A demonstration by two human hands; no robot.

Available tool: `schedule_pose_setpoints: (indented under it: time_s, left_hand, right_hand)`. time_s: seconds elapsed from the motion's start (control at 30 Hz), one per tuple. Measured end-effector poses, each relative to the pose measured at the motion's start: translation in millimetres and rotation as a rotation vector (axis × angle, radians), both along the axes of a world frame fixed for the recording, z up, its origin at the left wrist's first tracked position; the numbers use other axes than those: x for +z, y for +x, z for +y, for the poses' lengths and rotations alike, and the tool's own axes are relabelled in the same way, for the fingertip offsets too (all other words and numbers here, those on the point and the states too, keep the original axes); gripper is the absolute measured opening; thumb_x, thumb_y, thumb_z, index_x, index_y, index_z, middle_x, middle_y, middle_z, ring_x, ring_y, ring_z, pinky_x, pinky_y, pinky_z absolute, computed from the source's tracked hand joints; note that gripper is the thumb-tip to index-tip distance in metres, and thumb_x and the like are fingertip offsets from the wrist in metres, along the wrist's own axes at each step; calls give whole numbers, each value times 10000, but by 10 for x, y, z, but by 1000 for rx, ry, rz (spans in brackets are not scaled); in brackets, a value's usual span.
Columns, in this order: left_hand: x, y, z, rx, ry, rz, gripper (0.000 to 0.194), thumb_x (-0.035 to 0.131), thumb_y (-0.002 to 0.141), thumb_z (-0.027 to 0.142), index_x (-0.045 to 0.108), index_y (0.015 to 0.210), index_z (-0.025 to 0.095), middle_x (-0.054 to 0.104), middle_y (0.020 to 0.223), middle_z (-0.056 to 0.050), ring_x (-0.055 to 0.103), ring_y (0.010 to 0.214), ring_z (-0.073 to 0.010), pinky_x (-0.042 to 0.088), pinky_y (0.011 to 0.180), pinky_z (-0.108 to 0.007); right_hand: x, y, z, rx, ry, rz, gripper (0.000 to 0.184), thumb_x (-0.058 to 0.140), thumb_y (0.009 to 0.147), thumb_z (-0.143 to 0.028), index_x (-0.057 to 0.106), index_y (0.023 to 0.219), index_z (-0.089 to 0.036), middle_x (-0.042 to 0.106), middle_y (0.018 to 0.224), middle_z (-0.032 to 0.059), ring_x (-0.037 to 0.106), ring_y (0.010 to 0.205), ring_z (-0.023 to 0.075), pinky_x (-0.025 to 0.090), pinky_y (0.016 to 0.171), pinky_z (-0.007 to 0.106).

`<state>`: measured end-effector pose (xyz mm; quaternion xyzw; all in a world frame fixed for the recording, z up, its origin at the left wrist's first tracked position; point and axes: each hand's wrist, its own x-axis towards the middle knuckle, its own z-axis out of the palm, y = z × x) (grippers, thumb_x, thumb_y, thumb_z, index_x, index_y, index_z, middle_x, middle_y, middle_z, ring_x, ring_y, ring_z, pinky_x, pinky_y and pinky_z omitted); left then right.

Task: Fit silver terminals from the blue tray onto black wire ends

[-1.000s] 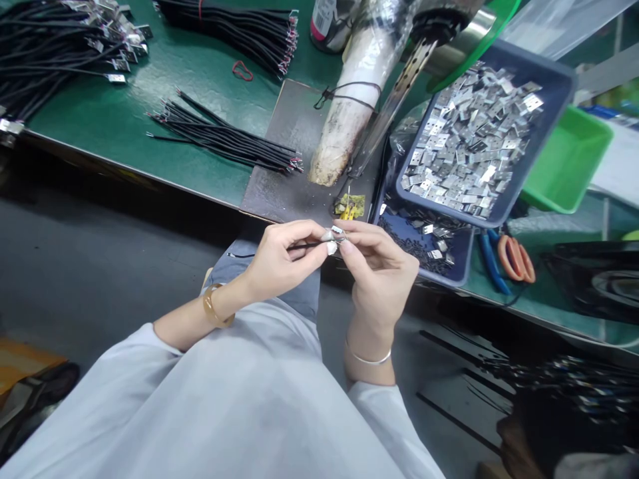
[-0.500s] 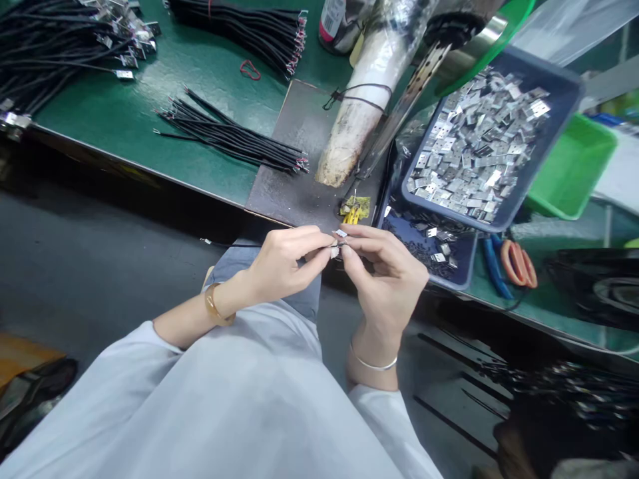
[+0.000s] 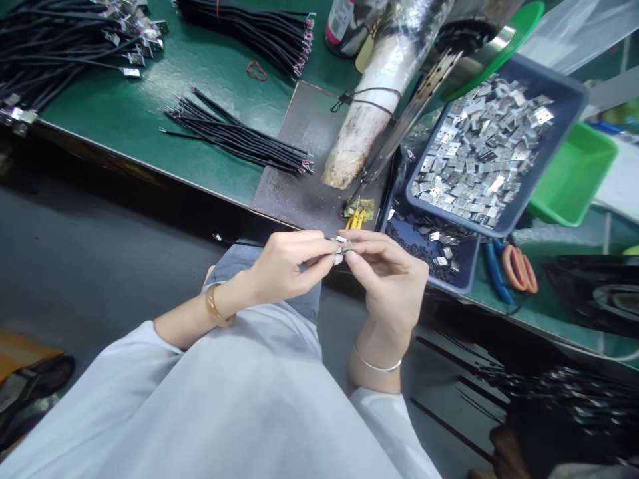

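Note:
My left hand (image 3: 292,263) is closed on a black cable (image 3: 239,243), whose far end sticks out to the left past my wrist. At my fingertips sits a small silver metal connector (image 3: 342,239). My right hand (image 3: 389,273) meets the left one there, thumb and forefinger pinched on the cable's end; a thin wire shows between the fingertips. A small pale piece lies below the pinch, too small to name. Just beyond my hands, yellow-handled tweezers or pliers (image 3: 356,218) rest at the board's edge, partly hidden.
Bundled black cables (image 3: 244,136) lie on the green bench (image 3: 124,133). A blue-grey tray (image 3: 569,93) of metal shells stands at right, above a lower tray (image 3: 464,283). Nearby are orange-handled pliers (image 3: 519,268), a green bin (image 3: 574,179) and a wrapped tube (image 3: 359,126).
The view has shifted slightly, so the bench appears a little further right. Both hands keep their pinch; the fingertips and the silver connector between them have shifted a little.

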<state>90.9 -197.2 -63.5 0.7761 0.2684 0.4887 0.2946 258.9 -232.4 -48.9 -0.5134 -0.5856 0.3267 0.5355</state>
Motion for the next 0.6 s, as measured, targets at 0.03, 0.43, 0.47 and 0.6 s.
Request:
schedule_pose_setpoints:
  time_s: [0.03,0.43,0.47,0.6]
  left_hand:
    - [-2,0,-7,2,13,29,158,573,927,111,695,830,133,642,662,-11,564,600,-89,442,602,-192]
    - [82,88,-37,-177,-1003,-527,335,807,767,434,654,733,139,529,544,47,434,480,-50,381,486,-185]
    - [81,89,-16,-159,-1028,-547,328,836,729,424,675,732,138,556,563,40,452,498,-52,398,504,-188]
    - [79,91,46,-116,-1055,-542,280,878,639,339,705,696,127,639,666,3,539,609,-75,455,605,-204]
  right_hand:
    - [10,0,-8,6,0,-24,130,735,807,-99,752,802,-228,790,957,16,760,846,137,634,733,236]
    - [-95,-263,-47,-376,446,-332,176,665,896,-79,718,994,-215,777,1038,28,758,965,187,652,818,344]
    - [-100,-255,-43,-388,466,-296,187,630,923,-87,707,1034,-216,775,1043,31,759,970,193,657,799,352]
    - [-79,-228,-57,-371,565,-387,185,673,901,-83,695,1032,-211,781,994,25,765,888,170,653,743,300]
